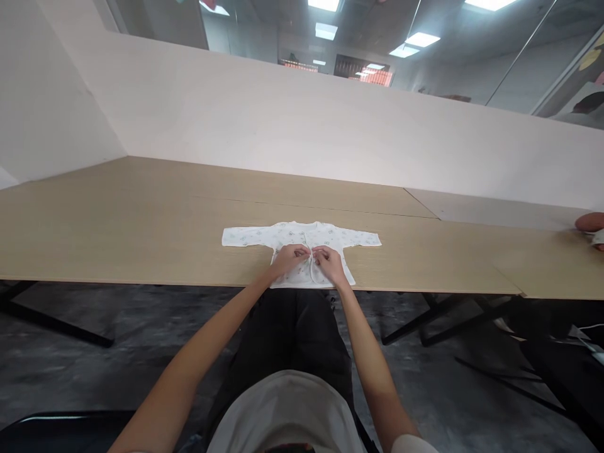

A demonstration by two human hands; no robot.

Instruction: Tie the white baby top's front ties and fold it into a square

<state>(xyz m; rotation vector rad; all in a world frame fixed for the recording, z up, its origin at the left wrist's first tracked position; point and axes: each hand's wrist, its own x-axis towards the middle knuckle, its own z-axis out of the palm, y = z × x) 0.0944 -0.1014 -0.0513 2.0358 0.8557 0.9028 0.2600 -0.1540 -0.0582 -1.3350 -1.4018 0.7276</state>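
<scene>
A small white baby shirt (255,236) with a faint print lies flat on the wooden table (141,220), sleeves spread left and right. My left hand (290,258) and my right hand (329,262) rest on its front, close together at the middle. Both have their fingers pinched on the thin white tie strings (312,267) that hang down the shirt's centre. The shirt's lower hem reaches the table's near edge.
A pale partition wall (283,126) runs behind the table. Another person's hand (591,225) shows at the far right edge on a neighbouring table. Black table legs (415,327) stand on the grey floor below.
</scene>
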